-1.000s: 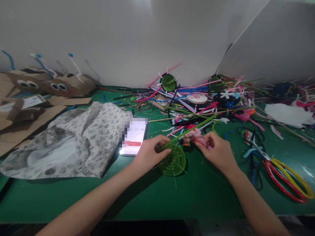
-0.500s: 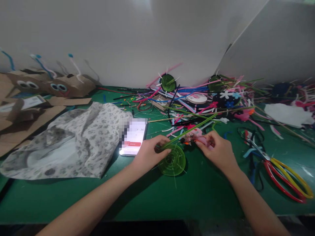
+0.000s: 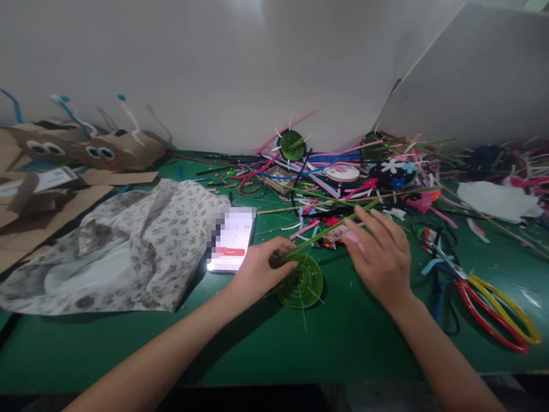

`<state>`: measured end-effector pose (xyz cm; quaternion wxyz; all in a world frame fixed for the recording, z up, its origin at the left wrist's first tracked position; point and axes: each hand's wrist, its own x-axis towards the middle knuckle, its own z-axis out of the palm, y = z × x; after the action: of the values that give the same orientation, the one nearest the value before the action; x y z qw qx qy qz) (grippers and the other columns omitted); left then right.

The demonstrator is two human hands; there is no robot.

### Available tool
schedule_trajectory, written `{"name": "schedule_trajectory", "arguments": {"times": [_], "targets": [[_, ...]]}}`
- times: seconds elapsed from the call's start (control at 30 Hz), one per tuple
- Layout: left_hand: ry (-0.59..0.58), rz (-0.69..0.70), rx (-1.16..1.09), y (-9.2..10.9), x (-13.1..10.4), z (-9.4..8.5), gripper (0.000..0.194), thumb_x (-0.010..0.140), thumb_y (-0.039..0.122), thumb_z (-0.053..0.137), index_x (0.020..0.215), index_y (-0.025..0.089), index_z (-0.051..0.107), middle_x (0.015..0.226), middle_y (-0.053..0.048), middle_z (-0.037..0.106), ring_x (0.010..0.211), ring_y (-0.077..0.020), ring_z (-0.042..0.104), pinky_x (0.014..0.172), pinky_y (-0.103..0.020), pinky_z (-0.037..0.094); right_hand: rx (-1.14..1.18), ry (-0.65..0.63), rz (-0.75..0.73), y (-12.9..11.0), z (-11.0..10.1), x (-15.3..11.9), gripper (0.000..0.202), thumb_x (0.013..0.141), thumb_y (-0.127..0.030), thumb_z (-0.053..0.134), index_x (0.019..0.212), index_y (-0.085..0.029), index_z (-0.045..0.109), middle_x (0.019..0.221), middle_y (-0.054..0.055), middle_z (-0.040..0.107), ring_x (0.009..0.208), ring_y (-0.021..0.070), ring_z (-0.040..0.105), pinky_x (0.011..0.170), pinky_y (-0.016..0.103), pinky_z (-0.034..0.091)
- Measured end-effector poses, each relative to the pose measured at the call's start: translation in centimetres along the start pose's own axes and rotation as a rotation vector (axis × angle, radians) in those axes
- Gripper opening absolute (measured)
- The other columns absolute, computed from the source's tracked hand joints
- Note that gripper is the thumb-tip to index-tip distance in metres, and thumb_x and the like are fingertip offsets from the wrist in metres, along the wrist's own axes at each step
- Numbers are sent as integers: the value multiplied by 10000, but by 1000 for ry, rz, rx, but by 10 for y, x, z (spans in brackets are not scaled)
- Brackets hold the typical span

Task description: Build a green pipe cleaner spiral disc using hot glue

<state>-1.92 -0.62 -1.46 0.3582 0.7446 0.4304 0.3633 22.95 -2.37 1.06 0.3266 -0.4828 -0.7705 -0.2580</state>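
Observation:
A round green woven disc (image 3: pixel 312 280) with thin pale spokes sticking out is near the table's front. My left hand (image 3: pixel 268 263) pinches its upper left edge between thumb and fingers. From that edge, long green strips (image 3: pixel 328 230) slant up to the right. My right hand (image 3: pixel 380 252) is open, palm down, fingers stretched near the strips' far part; whether the fingertips touch them I cannot tell. Beside its thumb lies a small clear and pink packet (image 3: pixel 332 236) with little bits inside, partly covered by the hand.
A lit phone (image 3: pixel 235 234) and a patterned cloth (image 3: pixel 171 229) lie to the left. Cardboard figures with eyes (image 3: pixel 124 151) stand behind. Red and yellow handled scissors (image 3: pixel 489 309) rest at right. Pipe cleaners (image 3: pixel 326 160) and two more green discs (image 3: pixel 292 145) are along the wall.
My right hand has let go of the pink packet, opened its fingers and moved up toward the green strips. My left hand keeps its grip on the disc.

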Motion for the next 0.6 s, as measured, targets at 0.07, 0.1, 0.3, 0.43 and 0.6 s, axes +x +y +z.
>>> {"name": "schedule_trajectory", "arguments": {"times": [0.07, 0.1, 0.3, 0.43, 0.6], "targets": [[-6, -1, -23, 1, 0, 0, 222, 790, 208, 661, 1006, 240, 621, 855, 19, 693, 787, -147, 655, 678, -249, 533, 22, -82, -79, -7, 0, 2, 411, 886, -185, 591, 1276, -302, 542, 1327, 41, 591, 1256, 266, 501, 1092, 512, 308], [-9, -1, -33, 1, 0, 0, 221, 787, 203, 662, 1002, 238, 622, 856, 19, 695, 788, -146, 657, 678, -246, 536, 35, -118, -103, -10, 0, 3, 381, 895, -180, 581, 1254, -306, 559, 1293, 28, 618, 1222, 255, 531, 1106, 529, 277], [-20, -7, -59, 3, 0, 0, 206, 782, 183, 666, 980, 226, 635, 858, 15, 705, 775, -141, 665, 685, -240, 544, 128, -189, -114, -13, 7, -3, 170, 913, -169, 558, 1031, -233, 661, 949, 20, 720, 868, 175, 634, 1065, 489, 325], [-20, -8, -67, 2, 0, 1, 199, 785, 177, 664, 976, 227, 643, 860, 17, 710, 783, -142, 668, 681, -235, 540, 188, -190, -113, -11, 9, -5, 125, 895, -177, 580, 975, -219, 666, 896, 19, 710, 831, 173, 616, 1033, 463, 355], [-21, -19, -51, 2, 0, 1, 186, 777, 171, 674, 953, 228, 652, 841, 27, 715, 763, -132, 669, 679, -225, 528, 285, -193, -85, -11, 11, -5, 82, 886, -188, 580, 918, -217, 649, 846, 20, 694, 813, 176, 605, 953, 419, 412]]}}
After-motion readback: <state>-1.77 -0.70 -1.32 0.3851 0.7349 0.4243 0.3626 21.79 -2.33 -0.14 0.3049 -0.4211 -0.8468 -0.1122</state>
